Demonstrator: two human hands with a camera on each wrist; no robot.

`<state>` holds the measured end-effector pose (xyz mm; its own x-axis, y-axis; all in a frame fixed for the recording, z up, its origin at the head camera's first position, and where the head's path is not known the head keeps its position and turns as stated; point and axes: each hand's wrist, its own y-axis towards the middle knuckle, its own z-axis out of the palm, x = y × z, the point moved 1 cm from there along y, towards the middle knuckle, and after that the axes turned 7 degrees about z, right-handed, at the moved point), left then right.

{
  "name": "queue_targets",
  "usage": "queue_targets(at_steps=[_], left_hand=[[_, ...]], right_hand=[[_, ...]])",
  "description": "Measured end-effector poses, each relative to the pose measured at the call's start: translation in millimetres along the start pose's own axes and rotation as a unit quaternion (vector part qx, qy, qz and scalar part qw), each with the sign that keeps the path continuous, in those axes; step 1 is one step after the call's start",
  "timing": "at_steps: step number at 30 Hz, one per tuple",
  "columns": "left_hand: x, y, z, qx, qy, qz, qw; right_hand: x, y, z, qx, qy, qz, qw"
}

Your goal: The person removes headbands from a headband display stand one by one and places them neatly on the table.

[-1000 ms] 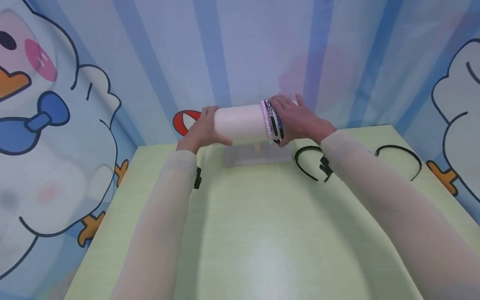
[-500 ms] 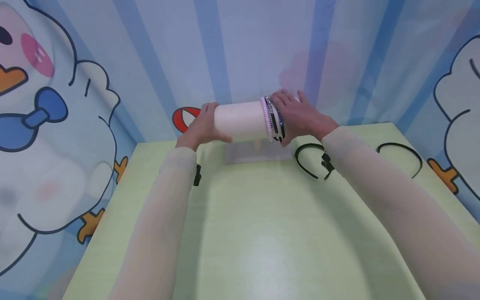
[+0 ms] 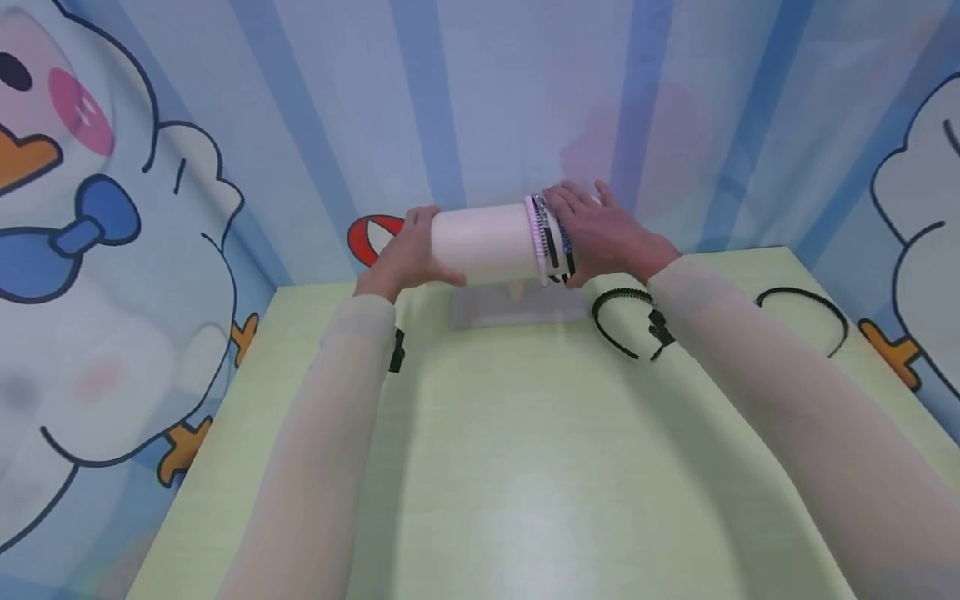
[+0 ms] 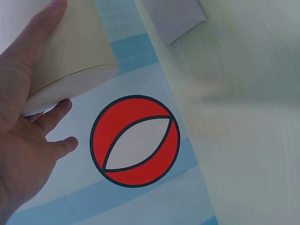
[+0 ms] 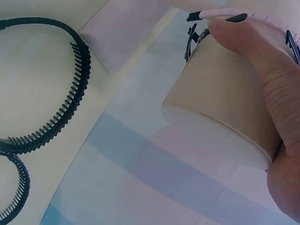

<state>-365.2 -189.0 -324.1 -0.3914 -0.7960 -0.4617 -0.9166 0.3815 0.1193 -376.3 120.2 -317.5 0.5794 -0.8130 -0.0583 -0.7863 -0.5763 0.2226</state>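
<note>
A pale padded roll [image 3: 480, 243] lies level on a short post above a flat pale base [image 3: 517, 308], at the back of the table in the head view. My left hand [image 3: 408, 260] grips its left end, thumb in front. Several headbands, including a pink one [image 3: 537, 240] and dark ones, are hooked over the roll towards the right. My right hand [image 3: 603, 237] curls over the right end beside them. In the right wrist view my thumb [image 5: 248, 44] touches the headband ends on the roll. The fingertips behind the roll are hidden.
A black toothed headband [image 3: 627, 294] lies on the table [image 3: 517, 450] beside my right sleeve. Another dark headband [image 3: 810, 293] rests farther right. A printed cartoon curtain [image 3: 510, 100] hangs close behind the stand.
My right thumb has shifted slightly right along the roll, and the dark headbands sit slightly farther from the pink one. My left hand keeps its grip on the left end.
</note>
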Motion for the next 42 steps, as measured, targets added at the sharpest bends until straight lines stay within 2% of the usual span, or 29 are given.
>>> queue_targets(at_steps=[6, 12, 27, 34, 42], left_hand=[[-0.6, 0.4, 0.8, 0.001, 0.0, 0.002, 1.0], [1.1, 0.8, 1.3, 0.0, -0.001, 0.003, 1.0], [-1.8, -1.5, -0.2, 0.001, -0.001, 0.0, 1.0], [0.2, -0.7, -1.7, 0.0, -0.001, 0.001, 1.0], [-0.1, -1.0, -0.9, 0.004, -0.009, -0.002, 1.0]], right_hand=[[-4, -1.5, 0, -0.009, 0.003, -0.004, 0.9999], [-12, -8.0, -1, -0.003, 0.016, 0.015, 0.9998], [-25, -21.0, -3, -0.016, 0.005, 0.013, 0.9998], [-31, -25.1, -5, -0.006, 0.017, 0.032, 0.9993], [-32, -29.9, -4, -0.009, 0.003, 0.036, 0.9993]])
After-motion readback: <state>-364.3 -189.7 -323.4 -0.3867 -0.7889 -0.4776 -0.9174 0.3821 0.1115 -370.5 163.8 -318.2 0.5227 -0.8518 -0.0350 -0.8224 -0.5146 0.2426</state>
